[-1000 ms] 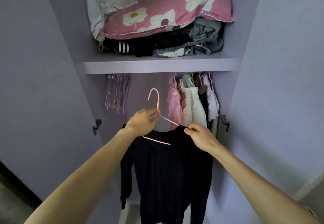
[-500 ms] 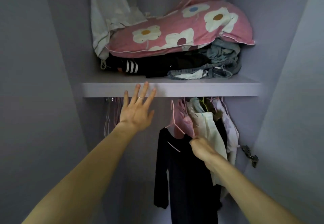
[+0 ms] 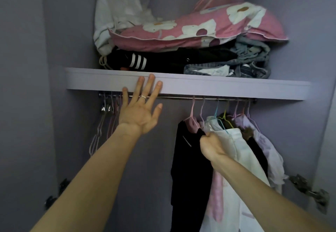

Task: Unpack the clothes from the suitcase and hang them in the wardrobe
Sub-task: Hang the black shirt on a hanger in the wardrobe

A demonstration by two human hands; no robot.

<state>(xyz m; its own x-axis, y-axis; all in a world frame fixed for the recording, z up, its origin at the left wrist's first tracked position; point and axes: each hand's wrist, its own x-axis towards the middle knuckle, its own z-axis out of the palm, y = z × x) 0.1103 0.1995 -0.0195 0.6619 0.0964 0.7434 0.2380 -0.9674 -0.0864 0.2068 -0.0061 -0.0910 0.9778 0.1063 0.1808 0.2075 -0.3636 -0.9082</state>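
Black fabric, the long-sleeved top (image 3: 189, 159), is seen hanging from a pink hanger (image 3: 192, 111) on the metal rail (image 3: 174, 96) at centre right of the frame, just left of a white garment (image 3: 241, 159). Its shoulder is pinched by the right hand (image 3: 212, 146), whose fingers are curled into the cloth. The left hand (image 3: 140, 110) is held flat with fingers spread and straight, the tips laid against the front edge of the lilac shelf (image 3: 218, 88) — nothing is gripped. Empty hangers (image 3: 107, 122) are bunched at the rail's left end.
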